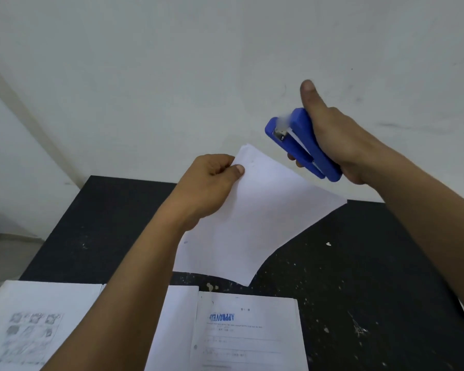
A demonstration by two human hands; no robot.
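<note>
at frame centre the left hand (212,180) pinches a white paper sheaf (252,218) above the bench (359,277), while the right hand (338,137) grips a blue stapler (300,143), its mouth seemingly apart from the paper.

Blank white sheets (252,210) held aloft, blue stapler (303,145) raised alongside

2 bare forearms are in view, the left forearm (134,277) and the right forearm (423,210), both uncovered from wrist upward. The left hand (212,183) shows a short, trimmed thumbnail (240,169); the right hand (340,140) is likewise bare.
</note>
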